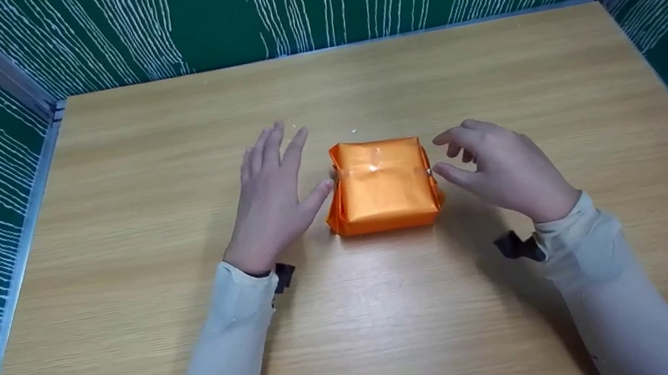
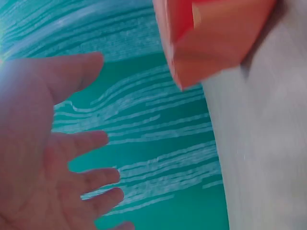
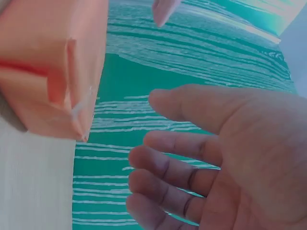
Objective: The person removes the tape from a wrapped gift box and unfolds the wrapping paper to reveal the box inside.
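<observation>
A small package in shiny orange wrapping point(image 1: 381, 187) lies on the wooden table, with clear tape on its top and at its right end. Folded flaps show on its ends; in the right wrist view tape crosses the folded end of the package point(image 3: 53, 91). My left hand point(image 1: 270, 200) is just left of it, fingers straight and spread, holding nothing. To the right is my right hand point(image 1: 500, 166), its fingers loosely bent and its thumb near the package's end. From the wrist views, both the left palm point(image 2: 29, 167) and the right palm point(image 3: 259, 158) hold nothing.
The light wood table point(image 1: 394, 324) has a blue-grey edge strip point(image 1: 18, 287). Green walls with white streaky lines point(image 1: 306, 3) stand at its back and sides. Tiny white scraps point(image 1: 354, 131) lie behind the package. Dark wrist mounts point(image 1: 518, 246) jut from the sleeves.
</observation>
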A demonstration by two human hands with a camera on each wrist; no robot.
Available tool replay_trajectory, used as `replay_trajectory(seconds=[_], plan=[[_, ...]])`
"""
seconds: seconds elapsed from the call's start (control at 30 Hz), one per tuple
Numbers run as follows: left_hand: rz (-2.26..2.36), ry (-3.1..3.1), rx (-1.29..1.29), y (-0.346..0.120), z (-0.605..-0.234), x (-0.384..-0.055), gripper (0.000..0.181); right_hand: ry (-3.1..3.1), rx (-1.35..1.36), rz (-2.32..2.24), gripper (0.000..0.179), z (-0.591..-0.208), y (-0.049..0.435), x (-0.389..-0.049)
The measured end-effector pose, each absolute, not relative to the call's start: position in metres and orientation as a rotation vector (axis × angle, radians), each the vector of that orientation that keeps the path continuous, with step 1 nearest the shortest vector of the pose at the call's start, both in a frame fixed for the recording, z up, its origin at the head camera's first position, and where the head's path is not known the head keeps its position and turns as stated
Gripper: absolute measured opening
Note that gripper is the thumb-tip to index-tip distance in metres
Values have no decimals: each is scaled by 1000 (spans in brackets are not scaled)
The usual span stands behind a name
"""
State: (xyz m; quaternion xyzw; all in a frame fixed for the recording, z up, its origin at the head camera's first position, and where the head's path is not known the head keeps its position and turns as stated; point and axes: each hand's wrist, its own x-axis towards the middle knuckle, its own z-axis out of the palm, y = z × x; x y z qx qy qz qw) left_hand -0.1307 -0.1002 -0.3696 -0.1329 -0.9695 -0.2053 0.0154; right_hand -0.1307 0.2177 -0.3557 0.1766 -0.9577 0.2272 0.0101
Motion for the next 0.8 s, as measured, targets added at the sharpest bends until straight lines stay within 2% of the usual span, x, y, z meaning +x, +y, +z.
replay_trajectory(seconds=[0.27, 0.5, 0.8], plan=[[-681, -3032, -582, -77, -375, -133, 70, -3012, 687, 687, 31, -372, 213, -137], [-663, -3022, -651, -47, -389, -129, 66, -3038, 740, 646, 38, -378, 204, -143], [-497, -3046, -680, -32, -398, -128, 61, -3051, 760, 660, 29, -374, 197, -150]])
